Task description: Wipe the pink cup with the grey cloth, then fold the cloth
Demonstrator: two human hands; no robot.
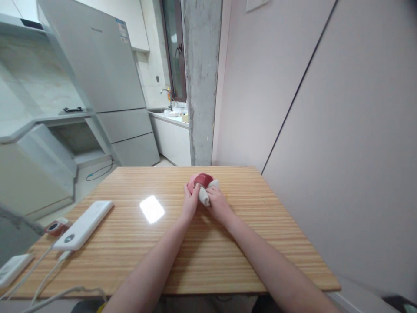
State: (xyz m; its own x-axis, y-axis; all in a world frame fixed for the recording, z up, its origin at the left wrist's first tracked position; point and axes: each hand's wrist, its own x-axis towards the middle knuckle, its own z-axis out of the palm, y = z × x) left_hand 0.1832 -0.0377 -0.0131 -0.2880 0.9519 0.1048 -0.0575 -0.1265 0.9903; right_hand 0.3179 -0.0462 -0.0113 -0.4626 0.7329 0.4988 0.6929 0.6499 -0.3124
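Observation:
Near the far edge of the wooden table (130, 248), my left hand (190, 201) grips a rounded pink object (203, 178) with a glossy dark-red face. It resembles a small bowl, but its kind cannot be made out for certain. My right hand (219, 202) is closed on a greyish-white cloth (204, 196), bunched up and pressed against the pink object's near right side. The hands nearly meet, and the fingers and cloth hide the object's lower part.
To the left lie a white power bank (85, 226) with a cable plugged in, a small red-brown item (56, 228) and a white block (14, 268). Beyond the table stand a concrete pillar (202, 87) and a fridge (100, 65). A wall (325, 130) rises at right.

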